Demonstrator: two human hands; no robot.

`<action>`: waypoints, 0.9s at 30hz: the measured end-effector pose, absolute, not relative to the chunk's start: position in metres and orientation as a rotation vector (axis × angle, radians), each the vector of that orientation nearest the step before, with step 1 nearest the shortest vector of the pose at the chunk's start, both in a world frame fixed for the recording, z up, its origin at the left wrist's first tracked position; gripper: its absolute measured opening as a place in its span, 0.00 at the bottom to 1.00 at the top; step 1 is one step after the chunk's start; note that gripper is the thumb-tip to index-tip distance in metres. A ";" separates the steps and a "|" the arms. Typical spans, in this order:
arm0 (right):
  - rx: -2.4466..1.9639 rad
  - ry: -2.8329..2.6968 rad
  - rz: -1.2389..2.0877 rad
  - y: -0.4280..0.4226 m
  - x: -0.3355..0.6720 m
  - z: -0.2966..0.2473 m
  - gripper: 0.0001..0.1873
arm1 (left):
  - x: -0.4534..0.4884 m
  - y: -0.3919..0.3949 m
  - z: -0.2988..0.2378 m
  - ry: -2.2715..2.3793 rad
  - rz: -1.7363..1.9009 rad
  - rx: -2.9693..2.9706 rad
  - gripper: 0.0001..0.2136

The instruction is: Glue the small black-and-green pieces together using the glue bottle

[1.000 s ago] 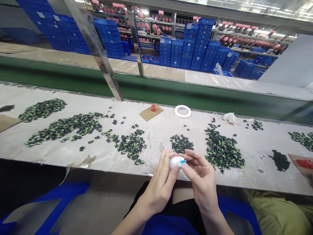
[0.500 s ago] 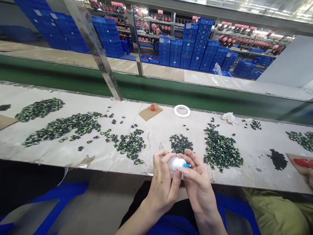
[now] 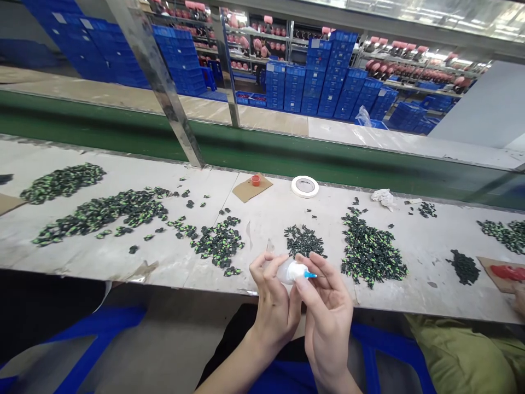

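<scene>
A small translucent squeeze bottle (image 3: 286,272) with a white collar and a thin blue nozzle lies tilted sideways just over the table's front edge, its nozzle to the right. The fingers of my left hand (image 3: 274,298) are wrapped round its body. My right hand (image 3: 328,306) pinches the white collar between thumb and fingers, with the blue nozzle showing between them. Directly beyond my hands is a heap of small dark parts (image 3: 303,241). To its right spreads a larger pile of black-and-green parts (image 3: 371,249).
More black-and-green piles (image 3: 110,210) cover the left of the table. A tape roll (image 3: 293,187) and a red cup (image 3: 255,180) on cardboard stand along the back. A metal post (image 3: 172,109) rises at the rear edge. At far right, another person's hand (image 3: 519,300) is near red material.
Both hands and the bottle have shifted slightly left. My right fingers have closed in on the collar, and the nozzle now points a little more upward.
</scene>
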State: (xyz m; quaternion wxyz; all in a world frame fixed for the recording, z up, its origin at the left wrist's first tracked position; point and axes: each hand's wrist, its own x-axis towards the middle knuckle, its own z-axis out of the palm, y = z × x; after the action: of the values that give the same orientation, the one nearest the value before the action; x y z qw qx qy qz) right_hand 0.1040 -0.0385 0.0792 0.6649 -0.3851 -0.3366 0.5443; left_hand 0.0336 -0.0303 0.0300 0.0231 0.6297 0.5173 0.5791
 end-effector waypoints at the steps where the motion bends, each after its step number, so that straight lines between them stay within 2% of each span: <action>1: -0.861 -0.725 1.262 -0.038 0.103 0.080 0.16 | 0.034 -0.030 0.029 1.608 1.806 1.936 0.17; 5: -0.848 -0.682 1.350 -0.040 0.099 0.081 0.16 | 0.035 -0.029 0.027 1.607 1.867 1.860 0.15; 15: -1.050 -1.054 1.046 -0.034 0.113 0.069 0.20 | 0.029 -0.034 0.025 1.149 1.769 1.635 0.12; 17: -1.069 -1.156 0.950 -0.032 0.119 0.067 0.19 | 0.028 -0.036 0.025 1.097 1.748 1.569 0.11; 22: -0.944 -1.509 0.548 -0.028 0.133 0.069 0.11 | 0.025 -0.040 0.031 1.106 1.637 1.464 0.11; 27: -0.904 -1.711 0.382 -0.024 0.140 0.081 0.11 | 0.023 -0.042 0.037 1.070 1.587 1.494 0.11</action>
State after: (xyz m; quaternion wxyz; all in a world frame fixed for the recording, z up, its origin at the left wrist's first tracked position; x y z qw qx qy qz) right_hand 0.1397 -0.0243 0.0812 0.5518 -0.3821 -0.7235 0.1617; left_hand 0.0225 -0.0424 0.0366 0.3492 0.5767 0.4129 0.6124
